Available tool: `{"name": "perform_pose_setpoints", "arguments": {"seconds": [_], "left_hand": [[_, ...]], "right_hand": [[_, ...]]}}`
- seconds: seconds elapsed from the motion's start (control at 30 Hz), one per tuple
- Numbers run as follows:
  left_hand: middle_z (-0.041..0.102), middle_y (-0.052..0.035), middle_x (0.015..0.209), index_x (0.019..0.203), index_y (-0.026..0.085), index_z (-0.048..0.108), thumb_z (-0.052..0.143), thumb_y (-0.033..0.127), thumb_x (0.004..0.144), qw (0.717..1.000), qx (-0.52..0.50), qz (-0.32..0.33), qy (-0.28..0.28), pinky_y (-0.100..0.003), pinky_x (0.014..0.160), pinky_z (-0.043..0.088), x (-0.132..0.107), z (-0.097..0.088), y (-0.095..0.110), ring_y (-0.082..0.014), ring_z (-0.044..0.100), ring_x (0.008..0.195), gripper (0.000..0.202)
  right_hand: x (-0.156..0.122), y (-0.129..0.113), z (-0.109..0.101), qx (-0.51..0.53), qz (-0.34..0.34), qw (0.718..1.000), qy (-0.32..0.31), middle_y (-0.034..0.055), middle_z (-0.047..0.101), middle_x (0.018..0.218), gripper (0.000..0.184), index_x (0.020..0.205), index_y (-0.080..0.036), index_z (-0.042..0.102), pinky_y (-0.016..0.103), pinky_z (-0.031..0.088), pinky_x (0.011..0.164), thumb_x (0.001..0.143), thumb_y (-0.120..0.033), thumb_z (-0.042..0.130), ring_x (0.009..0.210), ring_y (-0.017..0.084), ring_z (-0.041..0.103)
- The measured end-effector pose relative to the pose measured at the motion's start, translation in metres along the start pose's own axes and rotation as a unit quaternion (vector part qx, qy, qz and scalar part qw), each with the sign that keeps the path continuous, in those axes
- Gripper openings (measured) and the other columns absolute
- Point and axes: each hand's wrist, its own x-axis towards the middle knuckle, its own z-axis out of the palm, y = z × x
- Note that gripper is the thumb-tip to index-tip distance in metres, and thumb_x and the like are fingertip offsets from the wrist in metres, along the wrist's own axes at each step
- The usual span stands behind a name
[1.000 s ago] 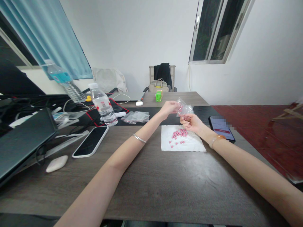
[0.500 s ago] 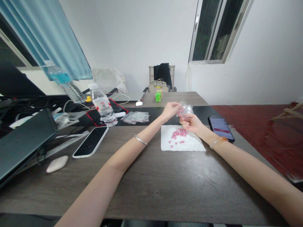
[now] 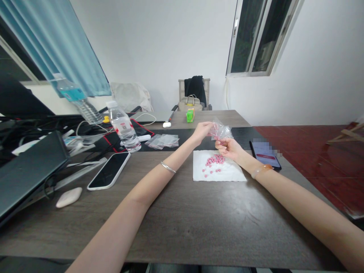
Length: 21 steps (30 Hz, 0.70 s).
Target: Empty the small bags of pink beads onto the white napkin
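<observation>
A clear plastic bag (image 3: 223, 131) with a few pink bits showing through it is held up between my two hands. My left hand (image 3: 202, 131) pinches the bag's left edge. From below, my right hand (image 3: 231, 148) grips its lower part, fingers curled. Under my right hand lies a white tissue (image 3: 199, 167) with a cluster of small pink round pieces (image 3: 215, 160), a few of them scattered toward its front. Flat on the dark strip to the left are several small clear zip bags (image 3: 163, 141).
On the left stand a water bottle (image 3: 123, 127), a tilted blue-label bottle (image 3: 76, 98), a white-edged phone (image 3: 109, 170), a white mouse (image 3: 69, 197) and a laptop (image 3: 31, 170). Another phone (image 3: 265, 154) lies by the right edge. A green box (image 3: 190, 115) sits farther back.
My left hand has shifted slightly left along the bag, and the bag's upper part looks a little more spread. My right hand and the pink pieces on the tissue are nearly unmoved.
</observation>
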Motion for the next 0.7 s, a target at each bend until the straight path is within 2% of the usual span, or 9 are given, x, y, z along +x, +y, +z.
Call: {"name": "perform_pose_setpoints", "arguments": {"seconds": [0.07,0.13,0.23,0.3,0.5,0.7], "left_hand": [[0.069,-0.0048,0.083,0.085,0.012,0.067,0.056,0.023,0.082,1.0,-0.006,0.007,-0.029,-0.021,0.065,0.047,0.0,-0.001,0.0,-0.0095,0.061,0.066,0.015],[0.069,-0.006,0.087,0.093,0.012,0.065,0.061,0.016,0.077,0.997,-0.017,0.013,-0.069,-0.024,0.07,0.047,-0.001,-0.001,0.001,-0.0103,0.062,0.07,0.017],[0.069,-0.0078,0.093,0.104,0.011,0.061,0.062,-0.003,0.066,0.99,-0.026,0.011,-0.14,-0.027,0.076,0.048,-0.004,0.0,0.001,-0.0123,0.063,0.078,0.041],[0.069,-0.0083,0.095,0.108,0.011,0.059,0.058,-0.008,0.064,0.987,-0.025,0.009,-0.162,-0.028,0.079,0.048,-0.005,0.0,0.0,-0.0131,0.064,0.082,0.048],[0.069,-0.0067,0.091,0.115,0.012,0.056,0.056,0.0,0.074,0.99,0.027,0.024,-0.137,-0.028,0.079,0.048,-0.004,0.001,-0.005,-0.0114,0.063,0.075,0.043],[0.069,-0.0108,0.097,0.11,0.01,0.059,0.059,-0.002,0.065,0.98,0.144,0.109,-0.086,-0.032,0.084,0.049,-0.001,0.005,-0.016,-0.0177,0.065,0.088,0.047]], "right_hand": [[-0.001,0.0,0.001,0.003,0.001,1.0,0.001,-0.0023,0.045,0.055,0.016,0.085,-0.015,0.05,0.014,0.022,0.028,0.076,-0.008,0.039,0.036,0.006,0.029],[-0.002,0.0,0.002,0.006,0.001,1.0,0.001,-0.0015,0.045,0.055,0.013,0.084,-0.015,0.05,0.014,0.022,0.028,0.077,-0.012,0.039,0.036,0.006,0.028],[-0.004,0.0,0.003,0.011,-0.001,1.0,-0.001,-0.001,0.045,0.054,0.012,0.081,-0.015,0.049,0.015,0.023,0.028,0.08,-0.02,0.038,0.036,0.006,0.028],[-0.004,0.0,0.003,0.013,-0.001,1.0,-0.003,-0.0012,0.044,0.054,0.013,0.08,-0.015,0.049,0.015,0.023,0.028,0.081,-0.023,0.038,0.037,0.006,0.028],[-0.004,0.0,0.002,0.011,-0.001,1.0,0.001,-0.0008,0.046,0.055,0.012,0.082,-0.016,0.05,0.015,0.022,0.028,0.081,-0.021,0.039,0.036,0.007,0.029],[-0.003,-0.001,0.0,0.007,-0.002,1.0,0.0,-0.0027,0.044,0.054,0.005,0.077,-0.018,0.047,0.016,0.02,0.027,0.08,-0.021,0.044,0.035,0.006,0.027]]}}
